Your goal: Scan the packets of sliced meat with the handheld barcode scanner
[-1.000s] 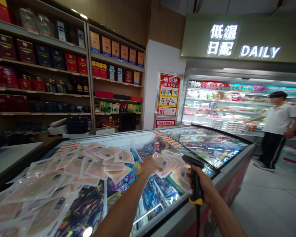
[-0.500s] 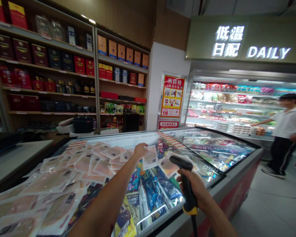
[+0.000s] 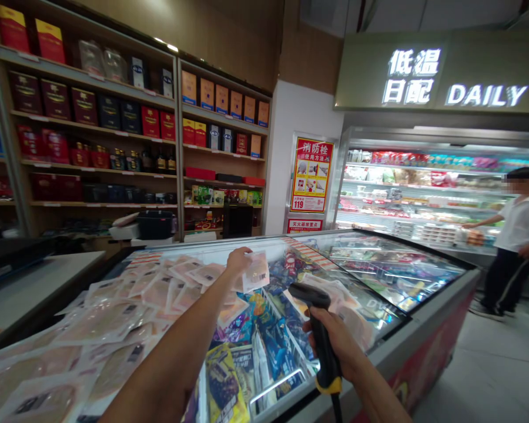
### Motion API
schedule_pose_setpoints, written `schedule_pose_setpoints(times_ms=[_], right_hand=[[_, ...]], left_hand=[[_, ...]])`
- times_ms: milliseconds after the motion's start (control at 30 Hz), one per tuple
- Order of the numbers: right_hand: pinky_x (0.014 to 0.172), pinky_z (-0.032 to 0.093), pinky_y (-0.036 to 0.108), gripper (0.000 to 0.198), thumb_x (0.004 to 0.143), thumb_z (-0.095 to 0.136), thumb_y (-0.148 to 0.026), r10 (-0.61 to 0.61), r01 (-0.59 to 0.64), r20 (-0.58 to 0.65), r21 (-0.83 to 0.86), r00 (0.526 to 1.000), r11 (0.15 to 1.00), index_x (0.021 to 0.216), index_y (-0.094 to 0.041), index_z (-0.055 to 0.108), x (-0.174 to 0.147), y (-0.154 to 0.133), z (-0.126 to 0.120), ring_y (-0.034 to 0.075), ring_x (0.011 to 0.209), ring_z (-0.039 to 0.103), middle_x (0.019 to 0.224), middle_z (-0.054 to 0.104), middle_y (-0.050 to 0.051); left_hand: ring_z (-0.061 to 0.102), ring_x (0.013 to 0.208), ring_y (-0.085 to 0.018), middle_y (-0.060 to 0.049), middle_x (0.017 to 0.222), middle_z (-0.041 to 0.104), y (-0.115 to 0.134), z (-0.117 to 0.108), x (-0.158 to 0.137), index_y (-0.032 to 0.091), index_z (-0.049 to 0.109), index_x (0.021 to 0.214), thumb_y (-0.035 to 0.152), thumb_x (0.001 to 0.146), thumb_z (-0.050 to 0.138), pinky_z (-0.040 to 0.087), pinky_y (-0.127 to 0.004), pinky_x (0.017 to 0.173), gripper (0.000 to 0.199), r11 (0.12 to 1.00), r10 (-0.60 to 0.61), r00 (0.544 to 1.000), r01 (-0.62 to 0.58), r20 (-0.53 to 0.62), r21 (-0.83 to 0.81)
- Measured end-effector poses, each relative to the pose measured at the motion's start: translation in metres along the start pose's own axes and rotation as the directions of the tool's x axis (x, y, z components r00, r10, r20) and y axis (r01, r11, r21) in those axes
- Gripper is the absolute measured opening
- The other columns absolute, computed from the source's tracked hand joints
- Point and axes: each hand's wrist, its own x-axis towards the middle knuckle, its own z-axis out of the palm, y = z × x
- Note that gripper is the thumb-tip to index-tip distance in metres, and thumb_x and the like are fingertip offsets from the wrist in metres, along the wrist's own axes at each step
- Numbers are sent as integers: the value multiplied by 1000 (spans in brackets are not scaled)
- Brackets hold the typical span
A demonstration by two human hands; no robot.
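Note:
My left hand [image 3: 238,261] is closed on the edge of a flat, clear-and-white packet [image 3: 256,272] with pinkish contents and a dark barcode label, raised above the freezer. In my right hand [image 3: 335,338] is a black and yellow barcode scanner [image 3: 311,295], its head pointing left and its cable hanging down. Many similar flat packets [image 3: 99,322] lie overlapping across the glass to the left. A smaller group of packets [image 3: 348,302] lies just behind the scanner. Under the glass, between my arms, are colourful frozen-food bags [image 3: 271,346].
The chest freezer [image 3: 461,279] runs away to the right. A grey-white counter [image 3: 48,288] stands at left. Shelves of boxes and bottles [image 3: 110,111] line the back wall. A person in a white shirt [image 3: 526,220] reaches toward a lit refrigerated display [image 3: 392,200] at right.
My left hand has moved left with the packet, which has turned somewhat. The scanner has shifted slightly left. The whole view has swung a little to the left.

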Motion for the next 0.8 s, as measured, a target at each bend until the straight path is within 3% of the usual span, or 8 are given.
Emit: schedule_pose_setpoints(times_ms=[167,400,800], right_hand=[[32,37,19,29,67,50,-41,-8,8,1,-12,1000,1000,77,-14,49,1,-1,-2,7,36,45,56,56,0],[31,36,19,28,67,49,-41,-3,4,87,-12,996,1000,75,-14,47,-3,-2,14,8,35,45,55,56,0],[30,35,20,30,64,52,-37,-50,50,15,6,999,999,81,-13,48,19,-18,48,8,34,45,55,55,0]], left_hand=[[55,82,-15,-1,89,63,-5,0,1,21,61,91,12,59,46,39,-19,64,36,1000,1,1000,-1,-3,12],[56,80,-14,-1,89,62,-5,3,5,21,60,91,13,58,48,40,-18,61,37,1000,-3,1000,3,-15,-25],[56,75,-13,1,84,63,-1,9,11,22,60,89,15,59,49,40,-19,59,33,996,-6,1000,4,-27,-87]])
